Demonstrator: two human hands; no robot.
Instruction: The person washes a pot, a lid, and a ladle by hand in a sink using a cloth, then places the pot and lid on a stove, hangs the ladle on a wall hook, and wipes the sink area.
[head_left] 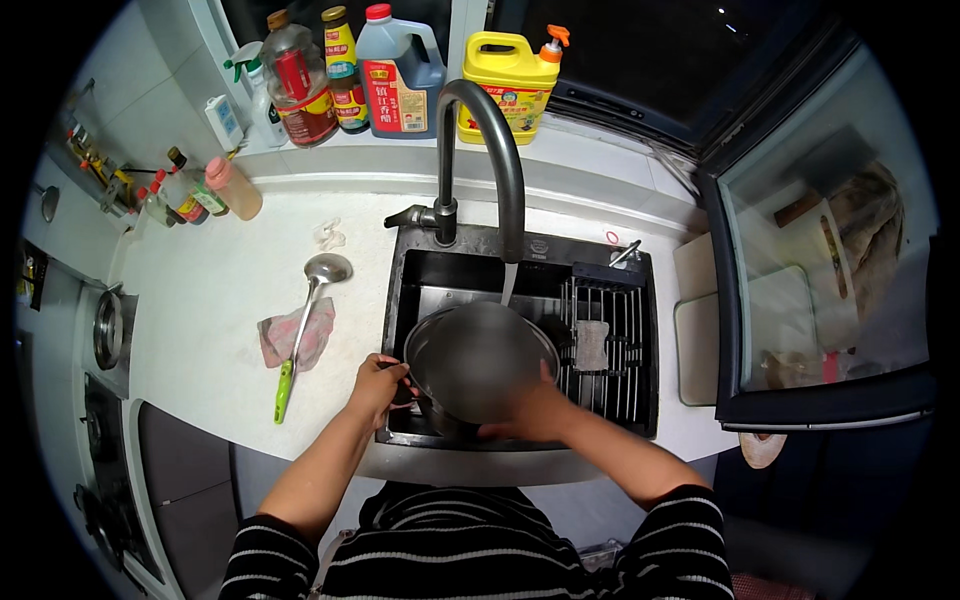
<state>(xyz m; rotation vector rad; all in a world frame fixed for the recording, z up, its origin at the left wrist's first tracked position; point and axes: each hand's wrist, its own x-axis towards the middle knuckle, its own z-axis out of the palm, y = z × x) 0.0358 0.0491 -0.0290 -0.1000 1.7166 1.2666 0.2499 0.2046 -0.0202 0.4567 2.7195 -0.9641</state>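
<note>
A round metal pot (470, 345) is in the black sink (398, 290), under a thin stream of water (509, 284) from the tall curved faucet (511, 190). Its middle is smeared by motion. My left hand (378, 388) is closed on the pot's dark handle at the left side. At the near right of the pot, my right hand (535, 405) touches it with the thumb up by the rim. The fingers of that hand are blurred and partly lost against the pot.
Left of the sink, a ladle (303, 325) with a green handle lies across a pinkish cloth (318, 340). A wire rack (625, 370) inside the sink holds a pale scrubbing pad (592, 345). Bottles and jugs (400, 85) line the sill. An open window pane (820, 260) juts in at right.
</note>
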